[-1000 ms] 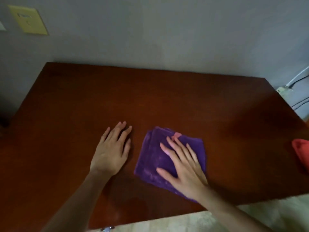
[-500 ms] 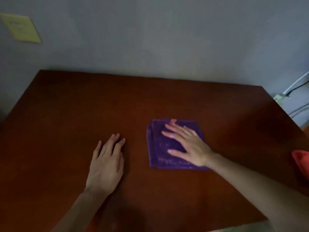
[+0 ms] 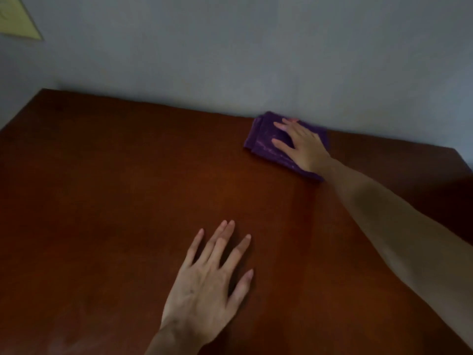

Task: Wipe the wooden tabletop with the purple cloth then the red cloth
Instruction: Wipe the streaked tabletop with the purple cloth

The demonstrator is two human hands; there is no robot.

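Head view: We saw the dark reddish wooden counter (image 3: pixel 128 188) fill most of the frame, its far edge meeting a grey wall (image 3: pixel 230 47) across the upper half. At the upper right of the frame, the folded purple cloth (image 3: pixel 263 139) lay on the counter right against that far edge, next to the wall. The right hand (image 3: pixel 302 147) lay flat on top of the cloth, fingers spread and pressed onto it, not curled round it, the bare forearm running off the right edge of the frame. At the lower centre, the left hand (image 3: pixel 207 285) rested palm down on the bare wood, fingers spread, holding nothing, well apart from the cloth. We noted a yellowish plate (image 3: pixel 15 19) on the wall at the upper left corner. The picture was dim and slightly blurred.
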